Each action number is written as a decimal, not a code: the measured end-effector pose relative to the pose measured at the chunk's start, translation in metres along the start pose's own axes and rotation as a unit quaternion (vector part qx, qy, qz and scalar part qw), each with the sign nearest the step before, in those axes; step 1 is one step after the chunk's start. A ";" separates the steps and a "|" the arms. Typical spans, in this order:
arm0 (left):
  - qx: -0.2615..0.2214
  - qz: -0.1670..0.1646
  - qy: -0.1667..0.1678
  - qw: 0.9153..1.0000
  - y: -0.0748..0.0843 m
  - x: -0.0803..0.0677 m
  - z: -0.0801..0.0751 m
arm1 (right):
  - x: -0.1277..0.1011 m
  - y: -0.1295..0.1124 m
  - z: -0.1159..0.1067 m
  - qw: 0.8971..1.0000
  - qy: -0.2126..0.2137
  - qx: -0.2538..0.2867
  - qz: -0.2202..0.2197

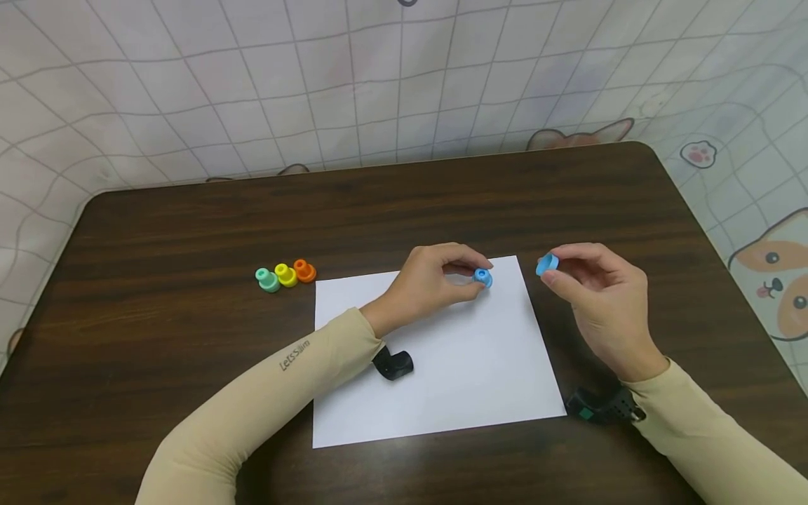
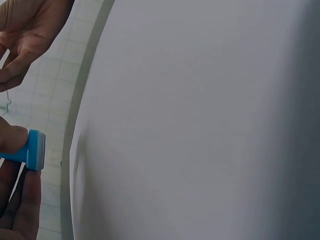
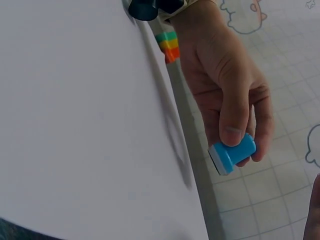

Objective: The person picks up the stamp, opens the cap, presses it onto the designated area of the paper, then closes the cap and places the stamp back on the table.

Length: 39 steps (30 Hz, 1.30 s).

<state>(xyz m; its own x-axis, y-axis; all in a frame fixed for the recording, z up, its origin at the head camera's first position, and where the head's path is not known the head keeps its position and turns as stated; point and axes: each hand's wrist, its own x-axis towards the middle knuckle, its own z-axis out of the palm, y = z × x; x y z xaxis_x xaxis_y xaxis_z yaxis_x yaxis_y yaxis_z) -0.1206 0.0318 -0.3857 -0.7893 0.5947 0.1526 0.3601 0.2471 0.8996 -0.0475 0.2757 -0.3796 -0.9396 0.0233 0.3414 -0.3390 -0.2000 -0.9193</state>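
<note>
My left hand (image 1: 435, 277) pinches a small blue stamp (image 1: 482, 277) by its handle between thumb and fingers, over the upper right part of a white sheet of paper (image 1: 442, 379). In the right wrist view, the blue stamp (image 3: 235, 154) is tilted, its pale flat face turned down toward the paper. My right hand (image 1: 602, 301), just past the sheet's right edge, holds a blue stamp cap (image 1: 547, 264) between thumb and fingertips. Cap and stamp are apart. Blue handle and pale face of the stamp (image 2: 34, 150) also appear at the left wrist view's edge.
Left of the paper's top corner stand a green stamp (image 1: 267, 280), a yellow stamp (image 1: 286, 275) and an orange stamp (image 1: 305, 271) in a row. All rest on a dark wooden table (image 1: 158, 315). A wrist camera (image 1: 602, 407) hangs at the right wrist.
</note>
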 end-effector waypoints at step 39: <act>0.073 -0.059 -0.052 0.994 -0.002 0.008 0.004 | -0.001 0.001 0.000 1.000 0.002 -0.017 0.010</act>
<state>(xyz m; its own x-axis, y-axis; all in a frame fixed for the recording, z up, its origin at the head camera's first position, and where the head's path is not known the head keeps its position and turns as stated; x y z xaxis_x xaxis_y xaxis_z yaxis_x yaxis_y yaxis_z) -0.1255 0.0386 -0.3879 -0.7777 0.6287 -0.0007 0.3422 0.4242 0.8384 -0.0472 0.2752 -0.3807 -0.9461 0.0234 0.3230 -0.3222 -0.1665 -0.9319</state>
